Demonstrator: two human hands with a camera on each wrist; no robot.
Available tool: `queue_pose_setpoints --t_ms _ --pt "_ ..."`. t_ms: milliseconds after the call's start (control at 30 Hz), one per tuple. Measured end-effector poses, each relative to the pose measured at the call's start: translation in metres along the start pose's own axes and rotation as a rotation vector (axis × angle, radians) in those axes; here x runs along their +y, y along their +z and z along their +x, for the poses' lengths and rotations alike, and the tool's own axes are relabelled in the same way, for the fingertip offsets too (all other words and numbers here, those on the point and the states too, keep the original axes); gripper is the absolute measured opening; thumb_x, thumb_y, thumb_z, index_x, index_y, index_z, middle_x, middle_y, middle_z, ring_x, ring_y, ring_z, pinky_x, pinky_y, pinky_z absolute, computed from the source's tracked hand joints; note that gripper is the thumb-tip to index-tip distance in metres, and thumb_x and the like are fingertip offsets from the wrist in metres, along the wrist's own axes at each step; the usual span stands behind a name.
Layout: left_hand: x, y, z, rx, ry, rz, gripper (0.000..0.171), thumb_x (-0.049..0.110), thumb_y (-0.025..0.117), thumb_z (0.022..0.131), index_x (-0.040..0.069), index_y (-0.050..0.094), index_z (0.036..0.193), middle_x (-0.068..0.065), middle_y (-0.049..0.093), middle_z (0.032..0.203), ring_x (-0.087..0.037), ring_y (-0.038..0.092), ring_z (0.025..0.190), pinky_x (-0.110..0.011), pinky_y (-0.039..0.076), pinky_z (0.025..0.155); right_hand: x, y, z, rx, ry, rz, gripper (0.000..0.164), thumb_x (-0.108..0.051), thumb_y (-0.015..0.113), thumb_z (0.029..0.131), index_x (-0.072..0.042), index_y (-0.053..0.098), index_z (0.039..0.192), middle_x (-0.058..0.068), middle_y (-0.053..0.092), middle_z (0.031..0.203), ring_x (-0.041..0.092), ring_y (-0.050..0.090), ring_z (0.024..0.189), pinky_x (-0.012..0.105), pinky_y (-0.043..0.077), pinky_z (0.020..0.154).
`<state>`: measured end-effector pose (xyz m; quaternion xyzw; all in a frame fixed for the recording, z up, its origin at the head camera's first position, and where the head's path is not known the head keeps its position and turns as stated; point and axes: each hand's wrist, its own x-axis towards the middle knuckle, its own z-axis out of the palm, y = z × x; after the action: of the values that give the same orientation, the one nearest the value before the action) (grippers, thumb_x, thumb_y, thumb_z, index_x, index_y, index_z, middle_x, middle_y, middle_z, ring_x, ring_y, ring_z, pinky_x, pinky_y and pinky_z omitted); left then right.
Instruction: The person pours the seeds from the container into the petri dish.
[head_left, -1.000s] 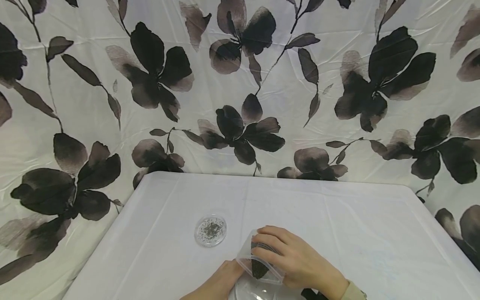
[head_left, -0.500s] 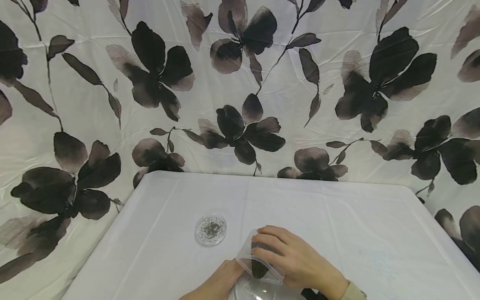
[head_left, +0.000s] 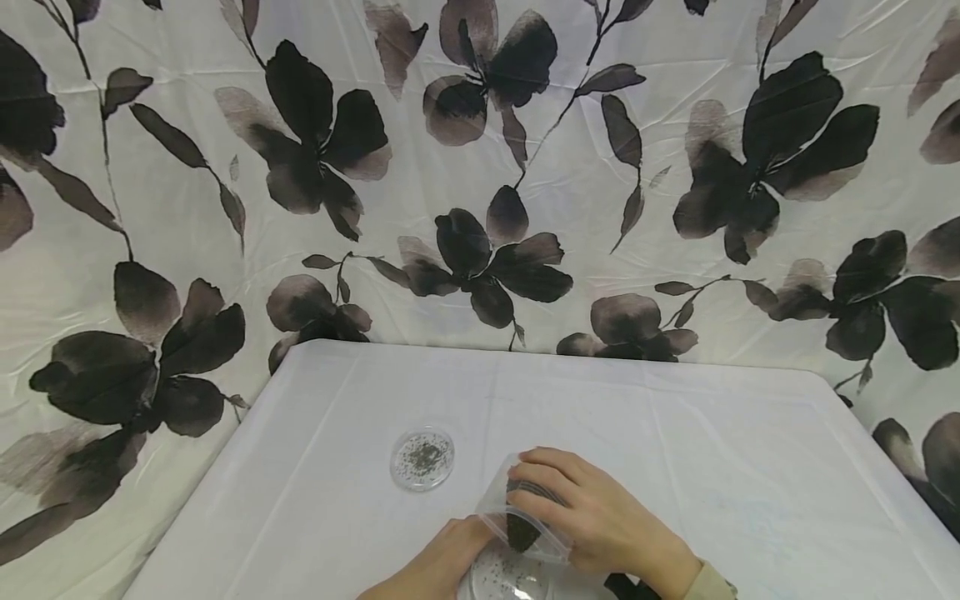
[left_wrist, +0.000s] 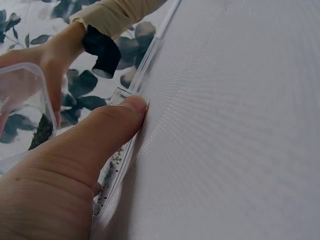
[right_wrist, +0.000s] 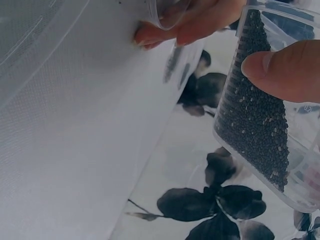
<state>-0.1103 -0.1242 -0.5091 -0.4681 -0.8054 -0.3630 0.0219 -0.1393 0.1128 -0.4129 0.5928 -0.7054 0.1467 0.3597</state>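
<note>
My right hand (head_left: 592, 512) grips a clear plastic tub (head_left: 495, 492), tilted with its mouth down to the left. Small dark seeds (right_wrist: 255, 122) lie banked along one wall of the tub; the thumb presses that wall in the right wrist view. Under the tub's mouth, near the table's front edge, is a clear petri dish (head_left: 495, 577) with a scatter of seeds. My left hand (head_left: 453, 550) holds this dish at its side, the thumb (left_wrist: 117, 117) on its rim in the left wrist view. The tub hides the left fingertips in the head view.
A second petri dish (head_left: 422, 458), with seeds heaped loosely at its middle, stands farther back and left on the white-covered table (head_left: 720, 450). Behind the table hangs a floral cloth (head_left: 622, 208). A dark object (left_wrist: 102, 52) sits at the right wrist.
More seeds show in the dish under the tub than before. The tub and right hand have shifted very slightly; the left hand stays at the dish.
</note>
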Motion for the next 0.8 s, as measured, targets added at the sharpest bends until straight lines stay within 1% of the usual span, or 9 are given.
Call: queue_pose_setpoints --t_ms 133,167,233,433,567,633,767,800 --pt "-0.0002 0.0007 0.0012 0.008 0.036 0.017 0.094 0.056 0.069 0.075 0.016 0.024 0.147 0.003 0.038 0.142 -0.014 0.047 0.121 -0.038 0.044 0.098 0.0004 -0.0010 -0.0005 0.000 0.006 -0.004 0.036 -0.005 0.034 0.091 -0.009 0.060 0.116 0.010 0.056 0.122 0.030 0.053 0.114 0.036 0.043 0.099" --pt "0.0004 0.0005 0.0003 0.003 0.021 0.028 0.094 0.057 0.068 0.074 0.017 0.023 0.147 0.004 0.037 0.143 -0.013 0.046 0.121 -0.039 0.043 0.098 0.0005 -0.0013 -0.0006 -0.001 0.009 -0.004 0.036 -0.005 0.034 0.091 -0.009 0.060 0.116 0.010 0.057 0.122 0.030 0.053 0.114 0.036 0.043 0.099" --pt "0.0011 -0.0002 -0.0009 0.003 0.011 0.051 0.093 0.059 0.068 0.074 0.020 0.024 0.146 0.006 0.037 0.143 -0.013 0.044 0.122 -0.041 0.042 0.097 0.0007 -0.0019 -0.0006 -0.001 0.011 -0.008 0.036 -0.005 0.034 0.091 -0.009 0.060 0.116 0.010 0.057 0.122 0.030 0.053 0.113 0.036 0.043 0.099" --pt "0.0002 -0.0014 -0.0018 0.024 0.033 0.077 0.087 0.057 0.067 0.075 0.020 0.029 0.144 0.007 0.039 0.140 -0.012 0.044 0.122 -0.038 0.042 0.096 0.0024 -0.0032 -0.0006 0.009 0.021 -0.006 0.037 -0.005 0.032 0.091 -0.008 0.060 0.116 0.011 0.057 0.121 0.030 0.054 0.112 0.037 0.044 0.098" --pt "-0.0001 -0.0016 -0.0030 0.007 0.025 0.089 0.086 0.058 0.066 0.076 0.021 0.027 0.144 0.007 0.039 0.141 -0.012 0.044 0.123 -0.038 0.041 0.096 0.0045 -0.0043 -0.0020 0.009 0.036 0.007 0.039 -0.005 0.032 0.088 -0.008 0.059 0.116 0.012 0.057 0.120 0.031 0.054 0.112 0.037 0.044 0.098" --pt "-0.0005 -0.0017 -0.0029 0.009 0.031 0.096 0.086 0.057 0.066 0.076 0.021 0.028 0.144 0.006 0.040 0.141 -0.013 0.044 0.123 -0.038 0.042 0.095 0.0059 -0.0048 -0.0033 0.005 0.046 0.019 0.043 -0.003 0.030 0.085 -0.007 0.059 0.116 0.012 0.057 0.120 0.031 0.054 0.112 0.037 0.044 0.098" --pt "-0.0009 -0.0020 -0.0024 -0.001 0.031 0.099 0.086 0.056 0.066 0.076 0.020 0.028 0.144 0.003 0.040 0.141 -0.015 0.044 0.124 -0.039 0.043 0.094 0.0088 -0.0045 -0.0061 0.003 0.071 0.053 0.058 -0.002 0.023 0.070 -0.006 0.058 0.116 0.013 0.057 0.121 0.032 0.053 0.111 0.037 0.044 0.098" --pt "-0.0007 -0.0020 -0.0022 -0.008 0.019 0.090 0.086 0.056 0.067 0.076 0.021 0.028 0.144 0.004 0.040 0.142 -0.015 0.044 0.124 -0.039 0.043 0.094 0.0095 -0.0042 -0.0071 0.002 0.077 0.064 0.059 -0.003 0.023 0.068 -0.006 0.057 0.116 0.013 0.056 0.121 0.032 0.053 0.112 0.037 0.043 0.098"
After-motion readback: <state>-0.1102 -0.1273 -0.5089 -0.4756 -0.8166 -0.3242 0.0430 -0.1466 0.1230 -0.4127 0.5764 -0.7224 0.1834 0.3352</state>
